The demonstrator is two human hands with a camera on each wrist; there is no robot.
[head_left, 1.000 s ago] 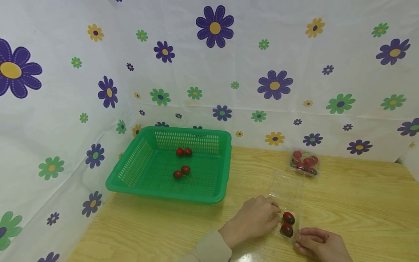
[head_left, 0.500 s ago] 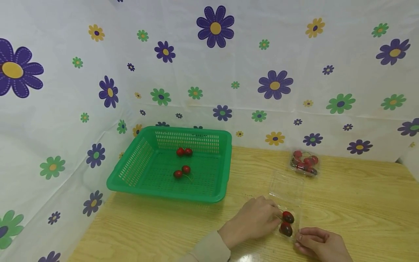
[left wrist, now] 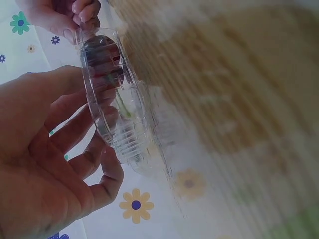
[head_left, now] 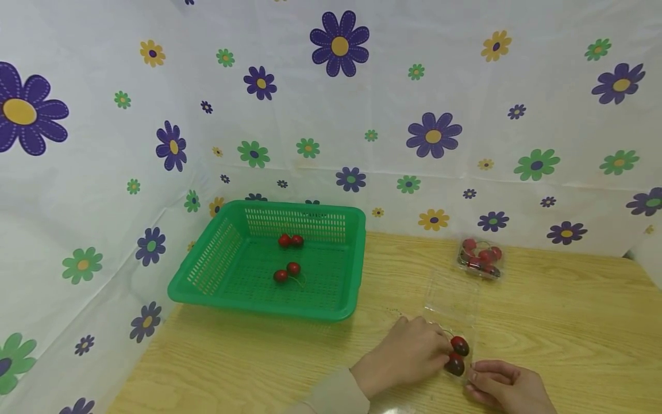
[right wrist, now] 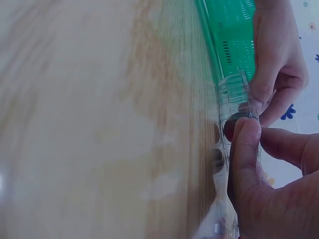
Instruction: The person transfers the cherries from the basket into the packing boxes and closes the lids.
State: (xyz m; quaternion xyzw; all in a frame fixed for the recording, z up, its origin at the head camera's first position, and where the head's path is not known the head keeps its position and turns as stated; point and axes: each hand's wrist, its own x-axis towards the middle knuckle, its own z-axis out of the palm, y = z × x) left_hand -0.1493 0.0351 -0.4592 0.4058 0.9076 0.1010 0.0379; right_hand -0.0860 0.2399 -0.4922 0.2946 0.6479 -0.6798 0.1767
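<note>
Two dark red cherries [head_left: 460, 346] joined by a green stem lie in a clear plastic clamshell box [head_left: 451, 294], whose lid is folded back flat on the table. My left hand [head_left: 412, 352] reaches in from the left with bent fingers and holds the cherries near the stem; the fingertips are partly hidden. In the left wrist view its fingers [left wrist: 110, 167] curl beside the box, and the cherries [left wrist: 102, 56] show through the plastic. My right hand [head_left: 509, 384] pinches the near right edge of the box between thumb and fingers, also seen in the right wrist view.
A green plastic basket [head_left: 266, 312] with two pairs of cherries [head_left: 287, 272] inside stands at the left. A filled clear box of cherries [head_left: 481, 259] sits farther back on the wooden table [head_left: 574, 322]. A flowered white sheet [head_left: 372, 75] hangs behind and at the left.
My left hand has shifted slightly to the right, and the cherries have moved a little the same way in the box. The right hand keeps its hold.
</note>
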